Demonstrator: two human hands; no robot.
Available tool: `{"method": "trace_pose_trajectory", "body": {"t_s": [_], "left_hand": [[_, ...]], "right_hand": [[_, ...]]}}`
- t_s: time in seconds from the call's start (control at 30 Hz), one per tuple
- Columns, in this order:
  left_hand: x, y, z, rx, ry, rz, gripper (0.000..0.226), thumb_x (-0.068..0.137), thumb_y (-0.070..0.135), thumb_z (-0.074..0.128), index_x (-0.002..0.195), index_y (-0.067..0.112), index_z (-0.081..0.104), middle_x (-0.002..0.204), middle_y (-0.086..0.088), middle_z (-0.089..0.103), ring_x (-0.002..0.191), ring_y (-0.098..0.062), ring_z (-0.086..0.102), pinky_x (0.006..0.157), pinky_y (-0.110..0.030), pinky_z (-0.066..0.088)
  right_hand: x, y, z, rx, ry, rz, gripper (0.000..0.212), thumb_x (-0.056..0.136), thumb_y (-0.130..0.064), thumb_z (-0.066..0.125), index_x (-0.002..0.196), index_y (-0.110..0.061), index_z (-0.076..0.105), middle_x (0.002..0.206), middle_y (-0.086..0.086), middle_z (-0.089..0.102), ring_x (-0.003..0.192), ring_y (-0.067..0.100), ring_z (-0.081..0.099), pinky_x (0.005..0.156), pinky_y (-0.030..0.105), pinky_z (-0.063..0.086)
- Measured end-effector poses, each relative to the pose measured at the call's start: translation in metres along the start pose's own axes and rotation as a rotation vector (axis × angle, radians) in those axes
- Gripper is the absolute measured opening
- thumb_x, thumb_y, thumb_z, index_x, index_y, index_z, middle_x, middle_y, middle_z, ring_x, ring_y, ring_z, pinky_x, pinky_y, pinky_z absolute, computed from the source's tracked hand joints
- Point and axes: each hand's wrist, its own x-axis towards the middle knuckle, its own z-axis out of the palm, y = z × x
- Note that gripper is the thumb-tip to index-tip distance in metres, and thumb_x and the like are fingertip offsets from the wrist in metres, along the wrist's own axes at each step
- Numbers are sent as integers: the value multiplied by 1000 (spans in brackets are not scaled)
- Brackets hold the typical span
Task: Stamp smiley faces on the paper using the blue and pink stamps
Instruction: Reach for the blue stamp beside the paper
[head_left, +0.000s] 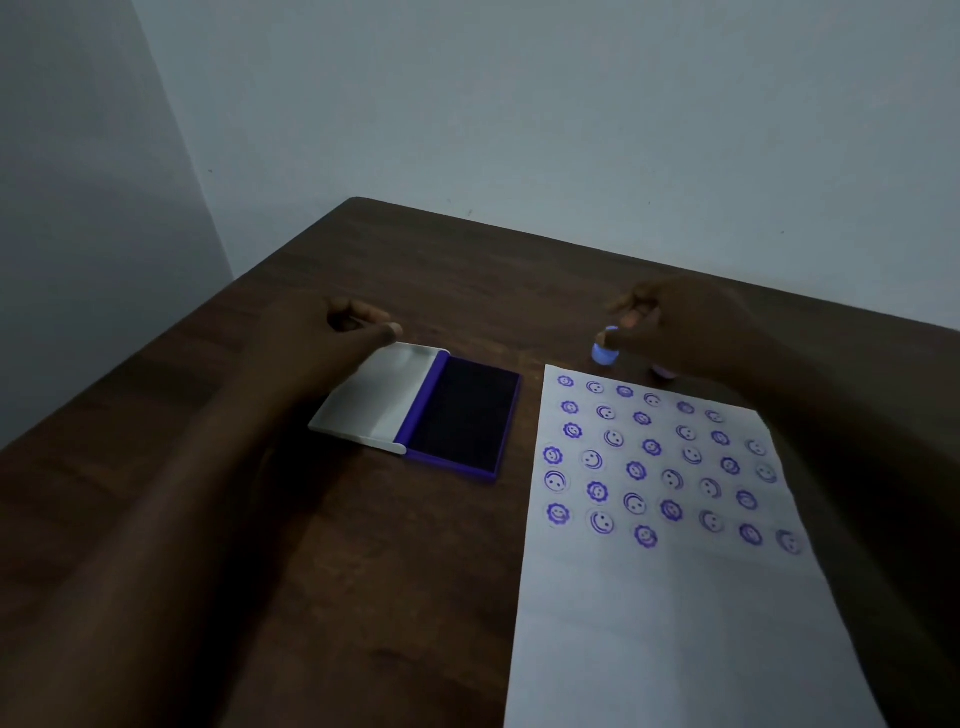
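Note:
A white paper (670, 623) lies on the right of the dark wooden table (363, 571), its upper half covered with several rows of purple smiley prints. Just beyond the paper's far edge stands the blue stamp (604, 355), with my right hand (675, 322) closed around its top. A pinkish stamp (664, 371) shows partly under that hand, at the paper's edge. An open ink pad (462, 418), purple with a white lid (379, 400) folded out to the left, sits left of the paper. My left hand (353, 325) rests at the lid's far corner, fingers curled.
A pale wall (571, 104) rises right behind the table's far edge, and a corner of the room lies to the left. Bare wood shows in front of the ink pad and left of the paper.

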Motion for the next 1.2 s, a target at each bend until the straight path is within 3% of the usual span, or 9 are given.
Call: {"method": "trace_pose_trajectory", "body": {"t_s": [0.1, 0.23, 0.33, 0.4, 0.57, 0.83, 0.93, 1.07, 1.2], "left_hand": [[-6, 7, 3, -35, 3, 38, 10, 85, 43, 70, 91, 35, 68, 89, 7, 70, 76, -10, 64, 59, -22, 45], [-11, 15, 8, -101, -40, 77, 15, 88, 38, 69, 100, 28, 70, 91, 7, 71, 72, -7, 64, 55, -17, 45], [-15, 23, 8, -213, -120, 84, 22, 87, 37, 69, 106, 26, 71, 97, 5, 73, 73, -5, 68, 53, -13, 51], [-19, 29, 8, -328, -207, 108, 31, 79, 41, 72, 107, 28, 71, 101, 3, 75, 80, -6, 72, 59, -15, 55], [-27, 35, 17, -518, -316, 211, 48, 63, 36, 79, 111, 28, 73, 107, 6, 78, 95, -9, 75, 70, -22, 59], [-29, 37, 23, -555, -263, 319, 48, 61, 26, 81, 108, 18, 74, 102, -1, 79, 90, -15, 76, 71, -20, 59], [-30, 37, 23, -561, -277, 293, 43, 60, 29, 81, 102, 23, 75, 97, 5, 80, 89, -11, 76, 69, -17, 58], [-29, 37, 21, -642, -289, 203, 34, 58, 34, 81, 92, 31, 78, 90, 6, 81, 84, -8, 76, 65, -16, 57], [-24, 34, 13, -742, -273, 125, 35, 61, 33, 79, 95, 29, 77, 91, 5, 81, 87, -10, 76, 70, -19, 58]], "right_hand": [[4, 1, 6, -31, -21, 18, 35, 65, -57, 74, 93, -37, 71, 72, -21, 62, 63, 0, 56, 85, 36, 51], [5, -1, 9, 16, -13, 24, 24, 68, -52, 77, 84, -35, 73, 75, -15, 69, 48, -4, 55, 80, 32, 53], [-3, -15, 5, 329, 75, -43, 18, 77, -42, 76, 92, -32, 76, 71, -13, 69, 45, -9, 57, 51, 5, 41], [-15, -29, 2, 682, 47, -38, 14, 79, -39, 75, 91, -32, 77, 67, -13, 73, 45, -8, 58, 38, 2, 33], [-35, -58, 14, 1102, -278, -55, 18, 83, -29, 73, 99, -23, 77, 91, 0, 78, 67, 6, 66, 58, 17, 53], [-39, -65, 30, 1232, -348, -39, 23, 86, -24, 70, 108, -16, 75, 94, 7, 77, 72, 9, 67, 67, 22, 57], [-42, -67, 31, 1271, -322, -65, 25, 80, -22, 74, 105, -18, 76, 90, 4, 77, 74, 9, 69, 69, 21, 58], [-47, -67, 33, 1327, -86, -164, 28, 76, -4, 75, 94, -26, 76, 100, -4, 78, 91, 10, 73, 76, 19, 57], [-48, -60, 28, 1174, -45, -134, 24, 85, -15, 71, 108, -24, 72, 88, -7, 77, 74, 1, 69, 67, 15, 53]]}}
